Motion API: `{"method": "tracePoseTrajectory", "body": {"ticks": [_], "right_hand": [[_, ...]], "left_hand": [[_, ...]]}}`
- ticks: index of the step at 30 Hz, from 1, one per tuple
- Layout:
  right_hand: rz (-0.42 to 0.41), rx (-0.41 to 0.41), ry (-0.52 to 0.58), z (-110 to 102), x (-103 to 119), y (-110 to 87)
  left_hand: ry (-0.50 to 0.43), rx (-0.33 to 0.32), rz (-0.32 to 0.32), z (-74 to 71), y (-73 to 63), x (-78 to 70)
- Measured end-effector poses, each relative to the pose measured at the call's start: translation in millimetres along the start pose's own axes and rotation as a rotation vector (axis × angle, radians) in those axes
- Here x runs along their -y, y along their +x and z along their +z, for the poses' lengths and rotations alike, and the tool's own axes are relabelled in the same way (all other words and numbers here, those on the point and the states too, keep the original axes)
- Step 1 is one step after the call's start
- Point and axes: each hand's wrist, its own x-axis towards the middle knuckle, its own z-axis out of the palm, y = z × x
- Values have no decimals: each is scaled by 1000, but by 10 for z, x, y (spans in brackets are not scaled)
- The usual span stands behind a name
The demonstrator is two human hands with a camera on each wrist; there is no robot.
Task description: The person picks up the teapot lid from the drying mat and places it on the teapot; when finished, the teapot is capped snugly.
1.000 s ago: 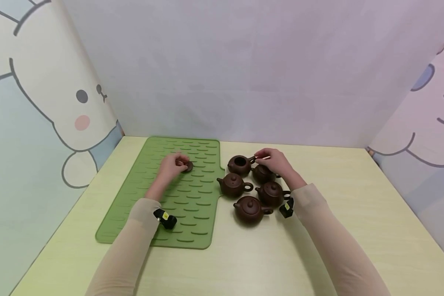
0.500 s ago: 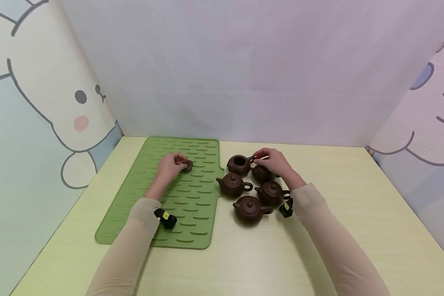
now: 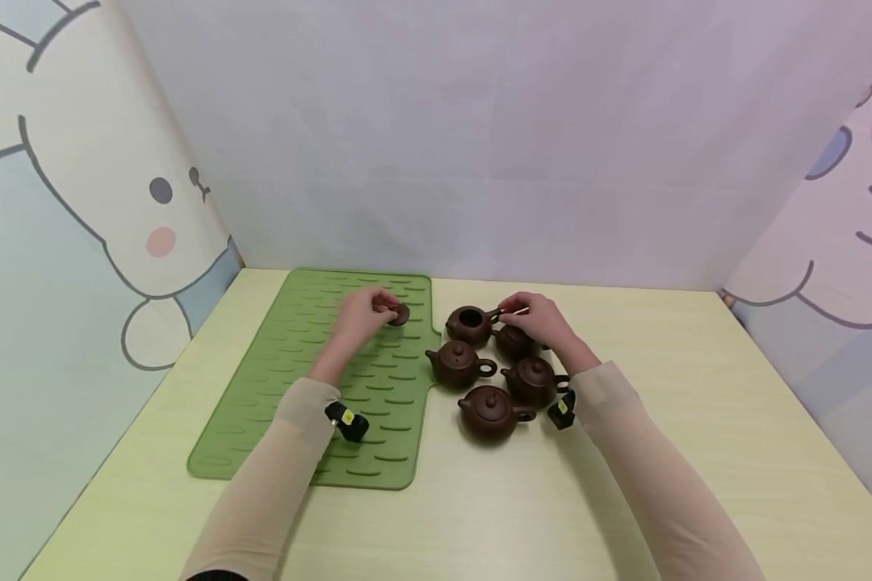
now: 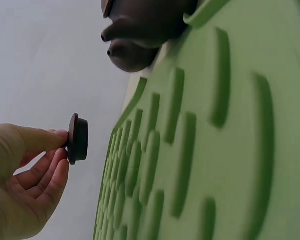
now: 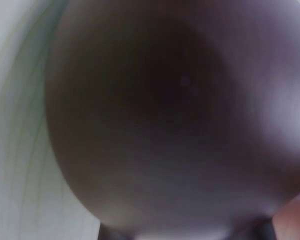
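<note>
My left hand [image 3: 366,315] pinches a small dark brown teapot lid [image 4: 79,139] by its knob, and in the left wrist view the lid is tipped on edge, clear of the mat. To its right stands a lidless teapot [image 3: 470,319], its round mouth facing up. My right hand [image 3: 539,316] holds that teapot's handle [image 3: 496,314] between thumb and fingers. Below the right hand sits another teapot [image 3: 517,342], partly covered by it. The right wrist view is mostly filled by one blurred teapot body [image 5: 175,120].
Three lidded teapots stand close in front: one at the mat's edge [image 3: 456,363], one to the right [image 3: 534,380], one nearest [image 3: 490,411]. A green ridged mat [image 3: 378,403] covers the table's left part. A pale wall [image 3: 480,145] rises behind the table [image 3: 698,387].
My left hand has lifted the lid from the mat and moved right and slightly away with it, closer to the lidless teapot. The right hand and the teapots have stayed in place.
</note>
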Motion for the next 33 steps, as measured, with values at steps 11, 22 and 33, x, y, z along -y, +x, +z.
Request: {"method": "tracePoseTrajectory", "body": {"ticks": [11, 22, 33], "right_hand": [[21, 11, 25, 2, 24, -46], [30, 6, 25, 18, -5, -64], [21, 2, 25, 70, -1, -40]], "left_hand": [[-32, 55, 73, 256, 125, -363], [-40, 92, 102, 585, 181, -595], [-7, 115, 142, 785, 192, -630]]}}
